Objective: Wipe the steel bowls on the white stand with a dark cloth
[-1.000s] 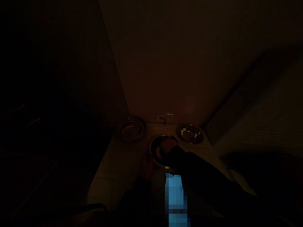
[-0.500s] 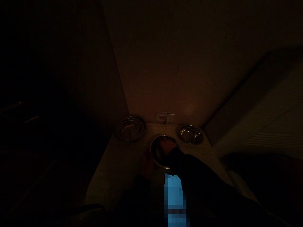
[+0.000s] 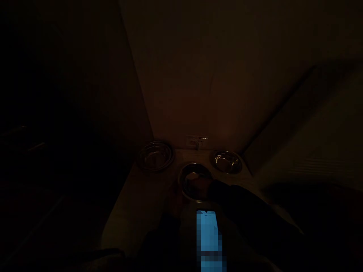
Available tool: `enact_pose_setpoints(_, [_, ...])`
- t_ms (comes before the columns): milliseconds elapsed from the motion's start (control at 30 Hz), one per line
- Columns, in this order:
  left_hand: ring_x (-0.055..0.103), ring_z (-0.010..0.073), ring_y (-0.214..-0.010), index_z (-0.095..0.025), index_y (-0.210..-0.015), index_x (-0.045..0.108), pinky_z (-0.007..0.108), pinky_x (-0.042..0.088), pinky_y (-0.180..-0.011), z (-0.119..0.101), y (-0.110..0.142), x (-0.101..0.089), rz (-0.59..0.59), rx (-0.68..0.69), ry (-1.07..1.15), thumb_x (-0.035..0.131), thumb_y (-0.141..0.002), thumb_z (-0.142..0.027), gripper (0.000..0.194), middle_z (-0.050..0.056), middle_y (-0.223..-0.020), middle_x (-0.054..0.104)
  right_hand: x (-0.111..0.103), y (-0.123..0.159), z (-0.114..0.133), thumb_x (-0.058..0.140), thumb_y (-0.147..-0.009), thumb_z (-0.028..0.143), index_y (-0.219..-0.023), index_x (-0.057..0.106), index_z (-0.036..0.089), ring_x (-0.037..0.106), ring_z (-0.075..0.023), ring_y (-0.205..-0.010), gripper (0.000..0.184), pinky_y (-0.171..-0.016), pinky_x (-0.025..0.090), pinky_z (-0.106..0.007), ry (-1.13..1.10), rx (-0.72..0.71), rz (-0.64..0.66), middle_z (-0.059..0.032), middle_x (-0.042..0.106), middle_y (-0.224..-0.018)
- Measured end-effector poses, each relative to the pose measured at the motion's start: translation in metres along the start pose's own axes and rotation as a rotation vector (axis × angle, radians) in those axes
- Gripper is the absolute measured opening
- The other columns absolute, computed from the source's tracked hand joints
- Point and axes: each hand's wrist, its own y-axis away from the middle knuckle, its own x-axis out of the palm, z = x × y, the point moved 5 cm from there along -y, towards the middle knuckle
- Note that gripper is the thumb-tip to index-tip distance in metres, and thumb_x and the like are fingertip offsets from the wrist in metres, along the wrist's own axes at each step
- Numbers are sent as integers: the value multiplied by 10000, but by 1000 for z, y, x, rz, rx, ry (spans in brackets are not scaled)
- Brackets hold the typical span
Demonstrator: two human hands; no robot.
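Note:
A round metal bowl (image 3: 194,165) stands mid-table in very dim light. My right hand (image 3: 200,185) reaches over its near right side with the fingers inside; what they touch in there is too dark to make out. At the bowl's left edge is my left hand (image 3: 175,196), close against the rim, its fingers lost in shadow. Just in front of the bowl lies a lit phone (image 3: 208,230), its screen partly pixelated.
A wide metal dish (image 3: 155,169) sits at the back left of the table (image 3: 121,211). Another shiny metal dish (image 3: 227,172) is at the back right. A wall socket (image 3: 197,141) is just behind the table's far edge.
My right hand has moved down and toward the near side inside the bowl. The scene has grown dimmer. My left hand stays by the rim.

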Motion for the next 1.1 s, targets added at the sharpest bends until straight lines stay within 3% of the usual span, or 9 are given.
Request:
enact_pose_setpoints(100, [578,238,-1009,-99,-1080,588,350,447,-858,10,-2,-1,1,-10,-4,437,-821,-247,335,144,-1107,616,-6,-10,-1,512,-771,178,-1028,554,173,573,-163,-967,260,-833,421,-259,-227,17,-260,-60,630,-1037])
enact_pose_setpoints(200, [553,233,-1059,-121,-1075,592,344,431,-895,14,-1,-2,-10,-7,56,467,-809,-258,324,131,-1149,595,-17,-19,-12,479,-797,190,-1089,487,153,551,-189,-1010,294,-876,402,-313,-400,242,-550,-98,603,-1076])
enact_pose_setpoints(267, [568,234,-1035,-135,-1059,602,331,453,-866,14,0,-1,21,-22,89,483,-803,-291,322,123,-1133,605,-20,-22,-18,429,-827,212,-1137,436,120,538,-223,-1029,324,-889,388,-371,-435,399,-635,-148,576,-1105])
enact_pose_setpoints(333, [601,238,-973,-141,-1069,597,331,484,-810,13,1,-1,33,-82,105,476,-809,-295,326,119,-1104,622,-20,-25,-16,401,-838,205,-1149,422,105,528,-233,-1045,328,-903,375,-397,-461,420,-625,-170,557,-1132])
enact_pose_setpoints(533, [555,229,-1056,-140,-1007,632,316,447,-877,6,-1,-11,-49,-77,52,491,-792,-203,265,94,-1058,646,-10,-33,1,586,-694,125,-936,569,218,588,-153,-925,260,-844,433,-271,-521,88,-400,1,650,-961])
enact_pose_setpoints(667, [623,234,-902,-144,-1051,611,321,511,-731,13,3,-1,23,-136,134,499,-793,-288,316,108,-1045,648,-22,-28,-22,467,-814,216,-1091,505,174,542,-194,-1015,283,-894,403,-355,-517,373,-666,-94,585,-1093])
enact_pose_setpoints(733, [642,226,-830,-151,-1078,596,321,518,-689,18,3,4,65,-142,186,499,-793,-325,348,114,-1018,657,-24,-29,-23,418,-842,238,-1159,470,147,511,-214,-1061,334,-918,380,-385,-494,454,-707,-138,537,-1151])
enact_pose_setpoints(933, [624,237,-880,-131,-931,641,336,485,-769,20,0,-3,-9,-148,36,543,-759,-293,256,112,-946,669,-17,-39,2,615,-717,232,-935,631,229,577,-160,-931,219,-857,426,-262,-473,215,-487,-24,627,-976])
enact_pose_setpoints(1100, [630,224,-835,-154,-1010,614,313,506,-682,22,0,-2,36,-189,213,563,-739,-362,345,103,-1030,645,-22,-34,-4,481,-818,247,-1120,534,221,544,-190,-1001,308,-886,395,-347,-428,287,-526,-72,575,-1100])
